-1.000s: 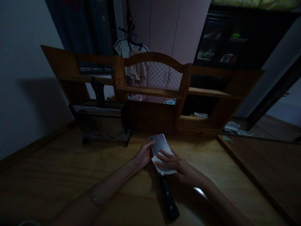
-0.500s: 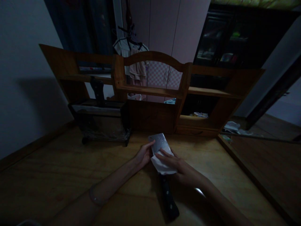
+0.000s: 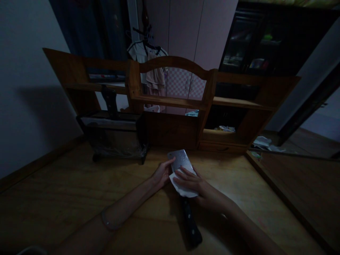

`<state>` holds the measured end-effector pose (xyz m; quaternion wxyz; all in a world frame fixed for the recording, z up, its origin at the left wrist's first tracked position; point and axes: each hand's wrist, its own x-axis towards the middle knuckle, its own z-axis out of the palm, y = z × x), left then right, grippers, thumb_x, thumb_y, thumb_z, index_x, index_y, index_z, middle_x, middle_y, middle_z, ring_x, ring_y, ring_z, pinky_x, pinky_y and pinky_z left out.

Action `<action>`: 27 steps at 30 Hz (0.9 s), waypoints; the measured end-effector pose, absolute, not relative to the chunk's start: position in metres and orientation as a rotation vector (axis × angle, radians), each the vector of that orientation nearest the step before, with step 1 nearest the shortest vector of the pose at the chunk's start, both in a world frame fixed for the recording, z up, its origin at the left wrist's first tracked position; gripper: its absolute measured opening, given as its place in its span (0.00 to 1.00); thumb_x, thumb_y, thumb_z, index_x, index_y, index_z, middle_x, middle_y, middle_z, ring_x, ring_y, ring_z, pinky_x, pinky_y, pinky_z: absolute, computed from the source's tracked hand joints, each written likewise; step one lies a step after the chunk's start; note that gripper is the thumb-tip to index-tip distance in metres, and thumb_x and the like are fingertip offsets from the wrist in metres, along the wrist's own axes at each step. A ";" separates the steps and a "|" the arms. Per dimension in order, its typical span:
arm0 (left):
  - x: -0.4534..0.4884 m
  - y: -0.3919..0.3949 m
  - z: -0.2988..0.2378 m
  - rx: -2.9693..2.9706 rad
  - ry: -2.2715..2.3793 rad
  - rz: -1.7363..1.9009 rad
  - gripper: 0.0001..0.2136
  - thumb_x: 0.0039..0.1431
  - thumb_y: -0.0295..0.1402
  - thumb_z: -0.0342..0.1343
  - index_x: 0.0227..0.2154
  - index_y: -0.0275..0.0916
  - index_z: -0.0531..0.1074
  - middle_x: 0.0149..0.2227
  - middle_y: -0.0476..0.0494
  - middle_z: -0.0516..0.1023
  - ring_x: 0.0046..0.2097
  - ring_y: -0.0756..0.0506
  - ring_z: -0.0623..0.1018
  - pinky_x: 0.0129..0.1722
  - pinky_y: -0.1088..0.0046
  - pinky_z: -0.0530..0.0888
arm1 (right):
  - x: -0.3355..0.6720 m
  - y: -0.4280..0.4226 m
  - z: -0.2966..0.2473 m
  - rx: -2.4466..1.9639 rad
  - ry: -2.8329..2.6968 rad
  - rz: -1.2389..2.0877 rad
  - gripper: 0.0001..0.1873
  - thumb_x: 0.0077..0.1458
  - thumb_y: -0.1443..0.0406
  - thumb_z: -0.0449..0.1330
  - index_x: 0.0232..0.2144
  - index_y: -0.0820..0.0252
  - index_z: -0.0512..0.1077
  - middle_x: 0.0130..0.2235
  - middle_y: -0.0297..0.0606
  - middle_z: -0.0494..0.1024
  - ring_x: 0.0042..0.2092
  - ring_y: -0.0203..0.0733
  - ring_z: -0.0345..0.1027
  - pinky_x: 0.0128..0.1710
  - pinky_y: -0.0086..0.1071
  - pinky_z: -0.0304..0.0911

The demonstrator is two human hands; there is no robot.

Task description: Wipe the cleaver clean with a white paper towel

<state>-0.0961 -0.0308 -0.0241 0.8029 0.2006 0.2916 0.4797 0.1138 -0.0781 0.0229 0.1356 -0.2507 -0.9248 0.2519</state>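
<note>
A cleaver with a wide steel blade and a black handle lies flat on the wooden desk, blade pointing away from me. My right hand presses a white tissue onto the blade near the handle, fingers flat and stretched out. My left hand rests at the blade's left edge, with the thumb touching the steel. A thin bracelet circles my left forearm.
A wooden shelf unit stands along the back of the desk. A dark knife rack with a black handle sticking up sits at the back left. Clothes hang on a hanger behind the shelf. A grey wall runs along the left.
My right hand has slid the tissue a little back and forth on the blade. The cleaver and my left hand stay where they were.
</note>
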 end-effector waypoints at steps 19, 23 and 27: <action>-0.100 -0.027 -0.028 0.399 0.625 0.981 0.15 0.67 0.34 0.51 0.48 0.26 0.72 0.40 0.33 0.81 0.37 0.41 0.82 0.41 0.65 0.77 | 0.126 -0.069 0.036 -0.654 -2.650 0.819 0.24 0.57 0.73 0.55 0.52 0.46 0.75 0.61 0.31 0.69 0.68 0.46 0.51 0.69 0.57 0.30; -0.099 -0.029 -0.025 0.413 0.670 0.998 0.14 0.67 0.33 0.50 0.47 0.25 0.72 0.38 0.33 0.82 0.34 0.43 0.82 0.39 0.68 0.77 | 0.135 -0.065 0.040 -0.684 -2.613 0.866 0.16 0.56 0.69 0.60 0.44 0.47 0.79 0.56 0.31 0.74 0.65 0.47 0.58 0.69 0.55 0.34; -0.097 -0.030 -0.022 0.410 0.698 0.991 0.13 0.66 0.31 0.51 0.46 0.24 0.72 0.38 0.32 0.82 0.36 0.42 0.82 0.40 0.67 0.77 | 0.144 -0.060 0.037 -0.753 -2.561 0.779 0.18 0.57 0.71 0.57 0.45 0.47 0.79 0.52 0.31 0.78 0.59 0.47 0.68 0.70 0.54 0.33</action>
